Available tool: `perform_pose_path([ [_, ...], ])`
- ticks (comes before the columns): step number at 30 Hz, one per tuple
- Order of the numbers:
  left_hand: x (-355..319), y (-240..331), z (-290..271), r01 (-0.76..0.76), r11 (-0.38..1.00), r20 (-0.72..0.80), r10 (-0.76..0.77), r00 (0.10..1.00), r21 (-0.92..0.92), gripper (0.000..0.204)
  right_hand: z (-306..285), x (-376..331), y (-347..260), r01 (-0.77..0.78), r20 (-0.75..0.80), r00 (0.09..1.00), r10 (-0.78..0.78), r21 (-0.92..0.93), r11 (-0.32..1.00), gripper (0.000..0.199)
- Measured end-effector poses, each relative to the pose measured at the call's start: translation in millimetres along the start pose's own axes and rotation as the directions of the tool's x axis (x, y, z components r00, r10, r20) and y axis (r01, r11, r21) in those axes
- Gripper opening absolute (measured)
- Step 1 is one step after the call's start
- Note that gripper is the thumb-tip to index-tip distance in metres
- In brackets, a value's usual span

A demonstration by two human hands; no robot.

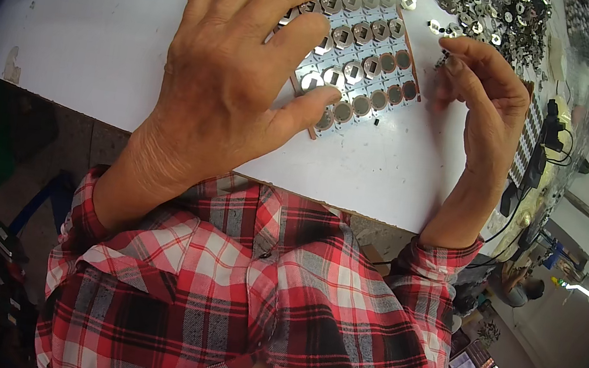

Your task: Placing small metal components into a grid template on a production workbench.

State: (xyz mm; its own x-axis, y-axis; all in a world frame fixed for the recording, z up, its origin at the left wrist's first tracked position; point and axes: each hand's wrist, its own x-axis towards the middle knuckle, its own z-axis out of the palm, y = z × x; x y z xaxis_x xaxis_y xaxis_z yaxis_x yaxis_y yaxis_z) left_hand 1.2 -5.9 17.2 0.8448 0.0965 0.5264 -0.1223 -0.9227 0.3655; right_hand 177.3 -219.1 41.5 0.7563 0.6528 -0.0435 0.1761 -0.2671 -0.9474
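L hand point(236, 64) is spread over the panel point(378, 82) of round pads on the white table point(356, 170) — fingers loose, no grasp visible, palm side hidden. It covers the panel's L part; far end is cut off at top of view. Silver clips point(354, 71) sit in rows, nearest row bare pads. R hand point(485, 94) is just off the panel's R edge, thumb + index close tog. — dark speck at the tips, can't tell if it's gripped. Loose metal pcs point(495, 17) piled beyond, also cut off.

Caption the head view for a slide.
Left fingers over a pale panel of metal pieces; right fingers beside it, near loose metal parts on a white table.
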Motion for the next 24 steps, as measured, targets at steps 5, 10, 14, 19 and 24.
perform_pose_path([
  [5, 1.0, 0.4, 3.5, -0.002, 1.0, 0.0, 0.002, 1.0, -0.01, 0.058, -7.6, 2.0, 2.7, 0.063, -0.189, 0.976, -0.112, -0.247, 0.967, 0.028],
  [10, -0.3, -0.5, 2.2, -0.001, 1.0, 0.004, 0.001, 1.0, -0.01, 0.059, -12.8, -0.5, 8.2, 0.04, -0.068, 0.996, -0.057, -0.235, 0.971, 0.022],
  [14, 0.2, 0.2, 1.2, -0.001, 1.0, 0.006, 0.001, 1.0, -0.005, 0.059, -3.8, -3.0, 1.4, 0.09, 0.11, 0.993, -0.045, -0.444, 0.892, 0.014],
  [19, -1.2, 0.5, -0.9, -0.014, 1.0, 0.01, 0.014, 1.0, -0.002, 0.059, -6.0, -1.5, 4.1, 0.054, 0.046, 0.998, -0.039, -0.406, 0.912, 0.012],
  [24, 2.2, 2.4, 1.1, -0.034, 0.999, 0.01, 0.034, 0.999, -0.001, 0.059, -6.7, -2.9, 5.8, 0.051, -0.012, 0.998, -0.057, -0.292, 0.955, 0.011],
])
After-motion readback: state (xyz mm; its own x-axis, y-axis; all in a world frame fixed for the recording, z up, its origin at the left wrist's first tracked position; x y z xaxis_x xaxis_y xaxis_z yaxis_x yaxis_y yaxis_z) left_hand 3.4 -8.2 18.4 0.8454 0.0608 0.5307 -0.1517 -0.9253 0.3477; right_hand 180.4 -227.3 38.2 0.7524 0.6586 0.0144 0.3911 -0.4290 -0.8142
